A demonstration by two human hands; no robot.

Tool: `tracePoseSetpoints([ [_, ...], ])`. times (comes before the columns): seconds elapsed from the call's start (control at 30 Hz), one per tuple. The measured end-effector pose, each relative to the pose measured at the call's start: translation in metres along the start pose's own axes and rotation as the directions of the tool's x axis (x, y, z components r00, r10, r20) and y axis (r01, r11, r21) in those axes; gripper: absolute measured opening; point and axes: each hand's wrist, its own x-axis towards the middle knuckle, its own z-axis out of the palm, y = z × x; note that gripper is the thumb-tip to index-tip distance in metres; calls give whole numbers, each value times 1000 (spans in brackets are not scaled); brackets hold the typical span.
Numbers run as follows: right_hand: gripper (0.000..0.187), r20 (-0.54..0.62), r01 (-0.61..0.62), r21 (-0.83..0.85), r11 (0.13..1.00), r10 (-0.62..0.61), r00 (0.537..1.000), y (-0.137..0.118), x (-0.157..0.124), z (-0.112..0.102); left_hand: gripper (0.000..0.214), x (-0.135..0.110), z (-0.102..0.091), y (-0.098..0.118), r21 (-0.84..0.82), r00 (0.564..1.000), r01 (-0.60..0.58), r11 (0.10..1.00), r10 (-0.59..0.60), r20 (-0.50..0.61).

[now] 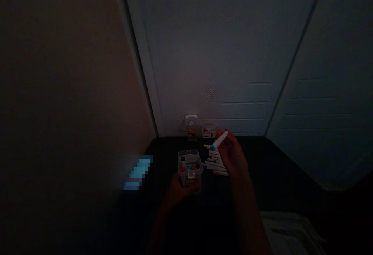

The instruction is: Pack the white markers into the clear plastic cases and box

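Observation:
The scene is very dark. My left hand (pixel 178 191) grips the base of a small clear marker box (pixel 190 167) that stands on a dark surface and shows several coloured marker caps at its top. My right hand (pixel 233 154) is raised just right of the box and pinches a white marker with a blue cap (pixel 219 141), its cap end pointing left and down. Under that hand lies a row of several white markers (pixel 215 162) side by side on the dark surface.
Two small clear containers (pixel 201 130) stand at the back against a white panelled wall (pixel 221 60). A glowing pale blue object (pixel 137 173) lies at the left. A tan wall fills the left side. Something pale lies at the lower right (pixel 288 229).

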Motion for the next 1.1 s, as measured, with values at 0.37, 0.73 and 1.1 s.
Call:
tracePoseSetpoints([
  [0.37, 39, 55, 367, -244, 898, -365, 929, -15, -34, 36, 76, -1, 0, 1, -20, 1000, 9, 1000, -10, -22],
  [0.73, 31, 274, 507, -345, 790, -432, 860, -25, -64, 57, 77, -1, 2, 5, -40, 1000, 17, 999, -17, -4],
  [1.1, 32, 374, 494, -547, 676, -330, 867, -17, -55, 47, 79, 2, -2, -6, -1, 998, 36, 999, -36, -44],
])
